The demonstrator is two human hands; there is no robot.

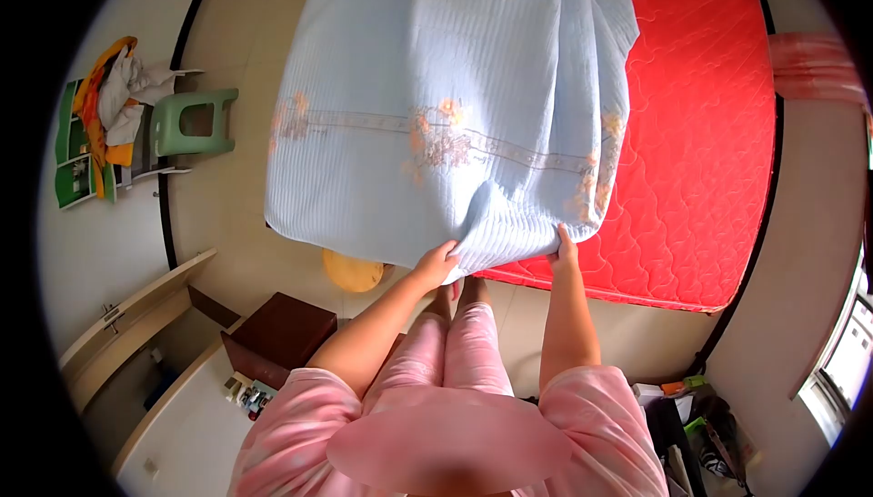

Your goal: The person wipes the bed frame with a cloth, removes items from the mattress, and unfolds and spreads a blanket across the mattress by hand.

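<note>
A light blue quilted bedspread with orange flower patterns and a patterned band lies over the left and middle of a bed. The red mattress shows bare on the right side. My left hand is closed on the bedspread's near edge. Farther right, my right hand pinches the same edge close to its corner. Between my hands the cloth is lifted and bunched into folds. Long creases run from there toward the far end of the bed.
A green plastic stool stands by the left wall, near hanging clothes. A round yellow stool top shows beside the bed's near left corner. Behind me are a dark brown box and, at right, a pile of bags.
</note>
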